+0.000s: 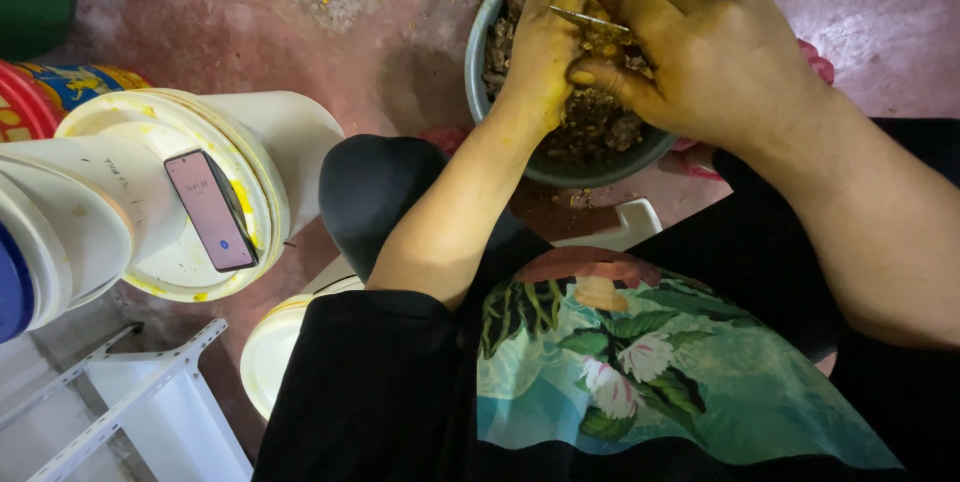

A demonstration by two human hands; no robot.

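A grey round bowl (476,62) stands on the reddish floor in front of my knees, filled with brown crumbly bits flecked with yellow. Both hands are over it. My left hand (545,47) reaches in from the left, fingers stained yellow, pinching small yellow pieces above the heap. My right hand (705,62) comes from the right and grips a thin metal blade (585,18) whose tip points left across the left hand's fingers. The two hands touch over the middle of the bowl.
A white lidded bucket (270,142) stands at left with a phone (211,210) lying on its yellow-smeared lid. More white tubs, a colourful container (60,92) and a white plastic rack (150,402) sit at far left. Another white lid (270,357) is by my left knee.
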